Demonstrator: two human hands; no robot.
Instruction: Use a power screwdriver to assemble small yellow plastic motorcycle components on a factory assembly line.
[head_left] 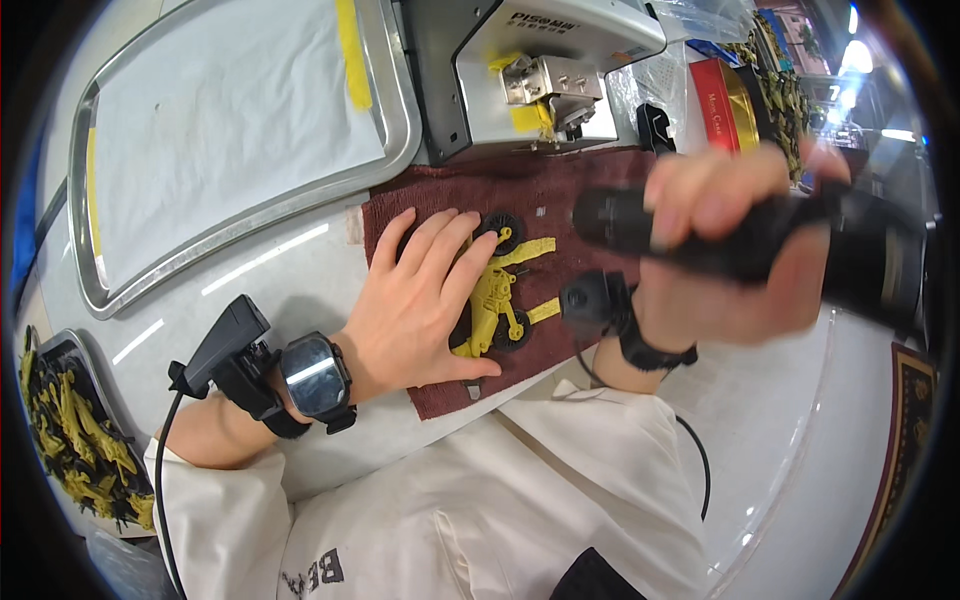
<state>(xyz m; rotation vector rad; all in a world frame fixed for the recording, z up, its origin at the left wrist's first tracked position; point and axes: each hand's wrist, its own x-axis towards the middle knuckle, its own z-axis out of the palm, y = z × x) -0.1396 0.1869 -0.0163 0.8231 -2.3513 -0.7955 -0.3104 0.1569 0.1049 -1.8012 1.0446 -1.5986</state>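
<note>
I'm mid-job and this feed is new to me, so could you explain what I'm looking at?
There is no robot here: you see a person's own bare hands. The single picture comes from a wide fisheye camera on their head, looking down, so edges bend and left is their left.

The left hand spreads over a yellow-and-black model with wheels, lying on a dark red cloth. The right hand grips a black handheld tool, too blurred for me to say what kind.

Beyond the cloth stands a silver-and-black machine; to its left is a large metal tray lined with a white sheet. At far left lie more yellow-and-black pieces.
</note>
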